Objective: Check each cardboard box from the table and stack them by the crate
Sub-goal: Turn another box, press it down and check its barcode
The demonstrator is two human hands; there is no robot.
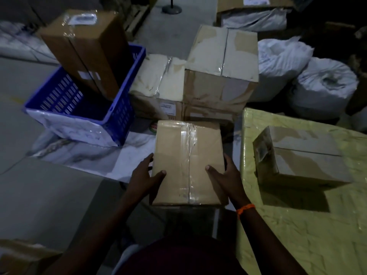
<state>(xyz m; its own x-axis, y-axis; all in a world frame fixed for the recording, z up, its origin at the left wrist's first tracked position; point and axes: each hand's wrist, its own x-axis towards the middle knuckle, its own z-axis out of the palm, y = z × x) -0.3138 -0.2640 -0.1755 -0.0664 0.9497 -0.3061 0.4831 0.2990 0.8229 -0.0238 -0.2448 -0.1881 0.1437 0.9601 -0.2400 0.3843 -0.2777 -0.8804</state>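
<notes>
I hold a taped brown cardboard box (187,161) in front of me, between the crate and the table. My left hand (146,173) grips its left side with the thumb on top. Its right side is gripped by my right hand (224,175), thumb also on the top face. A blue plastic crate (121,108) stands on the floor at the left, with a tall brown box (87,50) leaning in it. Beside the crate, pale cardboard boxes (220,62) are stacked. One more box (299,157) sits on the yellow-covered table (297,235) at the right.
White sacks (321,86) lie behind the table at the right. A white sheet (85,151) is spread on the floor under the crate. Another box (17,255) shows at the bottom left corner. A stand base (171,9) is on the floor far back.
</notes>
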